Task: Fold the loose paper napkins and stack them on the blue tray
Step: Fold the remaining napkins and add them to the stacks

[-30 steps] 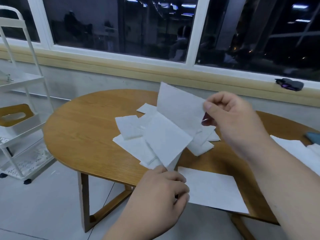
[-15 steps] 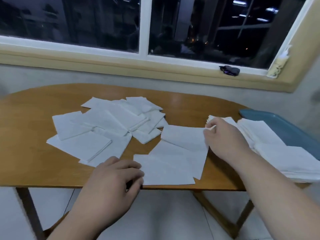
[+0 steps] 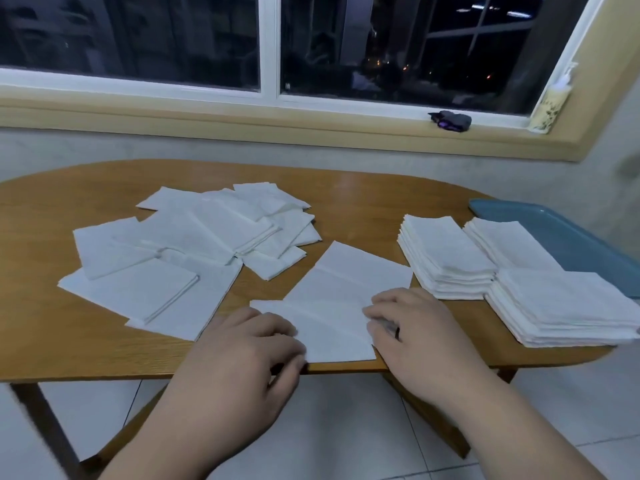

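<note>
Probably a domestic dining corner at night: oval light-brown wooden table (image 3: 346,202), white-framed window (image 3: 270,46) showing darkness, pale tiled floor (image 3: 346,427), yellowish pump bottle (image 3: 552,105) on the beige sill (image 3: 207,116).

Your 2 forearms (image 3: 162,445) come in from below, palms down. Your left hand (image 3: 239,355) and right hand (image 3: 415,337) sit level, a little apart, with fingers (image 3: 277,327) curled and knuckles up. The right fingertips are blurred, so its grip is unclear.
</note>
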The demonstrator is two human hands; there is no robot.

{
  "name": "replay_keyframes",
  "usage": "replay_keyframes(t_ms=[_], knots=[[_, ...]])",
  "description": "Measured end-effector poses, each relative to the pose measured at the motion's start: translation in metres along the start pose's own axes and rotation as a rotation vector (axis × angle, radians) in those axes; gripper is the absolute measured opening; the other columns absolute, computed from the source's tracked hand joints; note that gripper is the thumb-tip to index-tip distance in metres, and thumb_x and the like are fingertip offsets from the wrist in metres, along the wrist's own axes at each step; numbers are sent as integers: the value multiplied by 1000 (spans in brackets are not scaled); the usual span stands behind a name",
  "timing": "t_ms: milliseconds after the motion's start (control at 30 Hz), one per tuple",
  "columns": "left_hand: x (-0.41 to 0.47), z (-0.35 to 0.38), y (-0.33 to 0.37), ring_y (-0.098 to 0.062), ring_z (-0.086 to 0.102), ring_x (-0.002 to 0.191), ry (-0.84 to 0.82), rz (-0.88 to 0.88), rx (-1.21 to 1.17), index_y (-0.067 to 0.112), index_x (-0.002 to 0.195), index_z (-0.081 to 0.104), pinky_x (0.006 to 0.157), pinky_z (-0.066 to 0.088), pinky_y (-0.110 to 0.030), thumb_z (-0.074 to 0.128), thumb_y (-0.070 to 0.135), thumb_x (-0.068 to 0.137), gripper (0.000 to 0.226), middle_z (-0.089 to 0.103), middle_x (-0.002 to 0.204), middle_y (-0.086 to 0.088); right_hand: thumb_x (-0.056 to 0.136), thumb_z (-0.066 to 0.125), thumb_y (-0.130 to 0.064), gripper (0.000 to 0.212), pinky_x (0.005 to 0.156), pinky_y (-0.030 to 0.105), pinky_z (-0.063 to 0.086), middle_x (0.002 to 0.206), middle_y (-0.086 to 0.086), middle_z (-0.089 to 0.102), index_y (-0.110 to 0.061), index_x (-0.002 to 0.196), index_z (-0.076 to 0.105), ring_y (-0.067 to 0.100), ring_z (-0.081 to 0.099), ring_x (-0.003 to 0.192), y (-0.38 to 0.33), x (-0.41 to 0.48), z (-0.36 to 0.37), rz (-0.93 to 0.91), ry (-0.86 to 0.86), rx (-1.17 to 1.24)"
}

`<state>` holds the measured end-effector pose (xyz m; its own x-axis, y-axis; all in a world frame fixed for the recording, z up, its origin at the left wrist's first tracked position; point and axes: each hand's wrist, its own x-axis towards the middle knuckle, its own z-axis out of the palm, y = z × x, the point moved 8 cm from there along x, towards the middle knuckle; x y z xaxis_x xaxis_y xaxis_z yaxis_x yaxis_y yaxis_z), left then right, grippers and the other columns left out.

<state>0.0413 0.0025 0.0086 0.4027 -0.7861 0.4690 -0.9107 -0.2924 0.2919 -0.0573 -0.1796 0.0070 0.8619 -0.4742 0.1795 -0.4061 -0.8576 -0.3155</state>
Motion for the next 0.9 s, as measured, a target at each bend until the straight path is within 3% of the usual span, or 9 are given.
replay_keyframes(t_ms=[367, 567, 700, 800, 900], knots=[[5, -6, -18, -3, 57, 90, 2, -188, 99, 41, 79, 69, 79, 40, -32, 42, 50, 85, 30, 62, 94, 29, 98, 39, -16, 39, 109, 28, 33, 130, -22, 49, -31, 125, 63, 2, 38, 125, 23, -18, -2, -104, -2, 23], [9, -8, -17, -8, 58, 90, -18, -231, 179, 39, 80, 68, 79, 36, -31, 41, 52, 84, 31, 63, 93, 26, 98, 42, -9, 43, 104, 9, 23, 122, -32, 40, -34, 127, 61, -9, 30, 121, 27, -23, -7, -149, -47, 57], [16, -9, 12, -12, 57, 104, 23, -153, 126, 37, 93, 71, 87, 45, -38, 52, 54, 84, 28, 64, 108, 20, 95, 45, -5, 45, 96, -3, 18, 119, -33, 42, -32, 125, 65, -12, 31, 118, 32, -26, -8, -170, -56, 91], [20, 12, 46, -9, 53, 115, -69, 13, 106, 39, 105, 66, 93, 45, -34, 57, 63, 78, 37, 60, 119, 20, 94, 47, -4, 43, 95, -5, 17, 121, -32, 47, -29, 122, 69, -15, 32, 120, 36, -29, -12, -184, -44, 127], [20, 33, 56, -8, 48, 123, -165, 82, 135, 43, 107, 60, 96, 43, -33, 55, 69, 77, 40, 56, 125, 23, 91, 54, -34, 34, 98, -1, 19, 123, -32, 49, -32, 121, 69, -14, 31, 125, 33, -33, -15, -223, -61, 181]])
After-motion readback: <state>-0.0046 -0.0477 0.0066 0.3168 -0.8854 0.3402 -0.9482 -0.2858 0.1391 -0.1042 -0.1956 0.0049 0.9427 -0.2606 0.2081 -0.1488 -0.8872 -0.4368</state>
